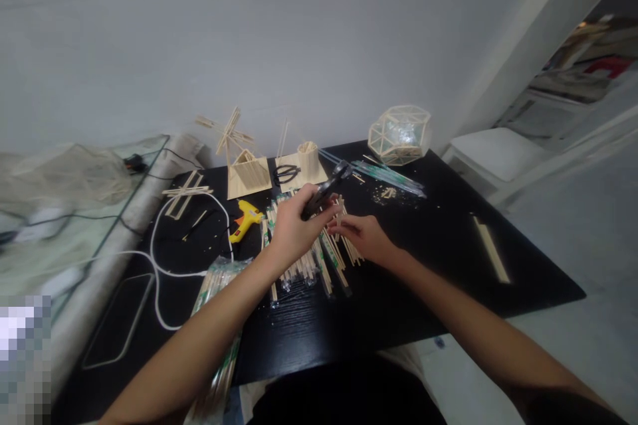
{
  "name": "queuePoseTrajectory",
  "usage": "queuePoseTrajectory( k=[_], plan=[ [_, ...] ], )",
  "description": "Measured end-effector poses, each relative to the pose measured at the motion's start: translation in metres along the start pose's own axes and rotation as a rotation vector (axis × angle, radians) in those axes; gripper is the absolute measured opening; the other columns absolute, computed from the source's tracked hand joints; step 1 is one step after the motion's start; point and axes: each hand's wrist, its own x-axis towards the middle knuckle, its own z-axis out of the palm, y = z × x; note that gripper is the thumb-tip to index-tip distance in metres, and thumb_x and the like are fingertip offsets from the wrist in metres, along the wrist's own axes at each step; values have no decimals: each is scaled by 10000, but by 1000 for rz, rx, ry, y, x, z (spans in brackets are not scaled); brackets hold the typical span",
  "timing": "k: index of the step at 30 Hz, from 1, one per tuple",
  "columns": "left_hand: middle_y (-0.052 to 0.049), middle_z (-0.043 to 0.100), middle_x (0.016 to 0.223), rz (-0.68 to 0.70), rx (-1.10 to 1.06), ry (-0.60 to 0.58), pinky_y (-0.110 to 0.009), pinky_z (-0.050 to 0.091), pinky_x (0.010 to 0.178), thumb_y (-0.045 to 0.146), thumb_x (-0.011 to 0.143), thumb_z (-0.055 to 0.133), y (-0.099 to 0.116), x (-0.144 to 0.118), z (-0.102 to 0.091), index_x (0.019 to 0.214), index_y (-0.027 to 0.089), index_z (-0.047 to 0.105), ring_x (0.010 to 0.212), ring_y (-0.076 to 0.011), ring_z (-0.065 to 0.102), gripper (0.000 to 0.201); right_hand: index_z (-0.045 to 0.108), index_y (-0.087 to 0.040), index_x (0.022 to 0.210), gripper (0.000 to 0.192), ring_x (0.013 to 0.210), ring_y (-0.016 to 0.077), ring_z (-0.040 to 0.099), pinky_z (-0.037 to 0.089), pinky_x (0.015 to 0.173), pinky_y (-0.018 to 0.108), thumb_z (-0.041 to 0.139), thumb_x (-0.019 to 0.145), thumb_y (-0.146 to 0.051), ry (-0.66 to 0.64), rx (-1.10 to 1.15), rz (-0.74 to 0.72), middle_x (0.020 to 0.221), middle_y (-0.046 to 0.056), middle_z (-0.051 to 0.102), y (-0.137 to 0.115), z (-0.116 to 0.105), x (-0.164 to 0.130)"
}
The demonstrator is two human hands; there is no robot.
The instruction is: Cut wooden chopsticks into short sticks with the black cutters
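Black table (448, 259) against a pale wall, strewn with sticks and small wooden builds; at its middle, a loose pile (319, 259) of thin sticks in clear wrappers, long axes running mostly near-to-far, fanned a little.

Left hand (292, 229) above the pile, fingers wrapped round a dark tool (326, 191) — cutters or pliers, hard to tell which; tool's long axis slanting up and to the right, head well past the knuckles, pointing toward the far side of the table.

Right hand (366, 238) just right of the left, low over the pile's right edge; thumb and forefinger pinched narrow on one stick (339, 209), held roughly upright to slightly tilted, its upper end close beside the tool's shaft — touching or not, cannot tell through the blur.

So: stick lying directly between the two hands, tool immediately left of it and above, right fingertips below; left hand nearer the tool head, right hand nearer the pile.

Further out: yellow glue gun (244, 219) left of the pile with a white cord (159, 259) looping off; scissors (286, 173) on a wooden base behind; small windmill model (239, 159) at left rear; faceted frame ball (400, 134) at right rear; another bundle (219, 319) of wrapped sticks under the left forearm; one flat strip (491, 249) well apart at the right.
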Motion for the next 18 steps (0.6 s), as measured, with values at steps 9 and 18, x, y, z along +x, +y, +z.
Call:
queuePoseTrajectory(
  k=[9,18],
  plan=[
    [-10,749,852,-27,-70,-21,-282,558,742,282,806,789,-13,0,7,861,189,679,764,-142,691,154,750,-156,820,340,575,106,552,411,612,214,602,997,-407,-26,-21,-53,710,14,733,0,0,-1],
    [-3,702,804,-52,-138,-37,-278,535,728,306,788,804,-14,5,2,825,184,667,737,-135,652,187,770,-192,901,221,733,144,712,495,711,222,607,997,-306,-71,29,-66,931,36,810,1,-1,2]
  ],
)
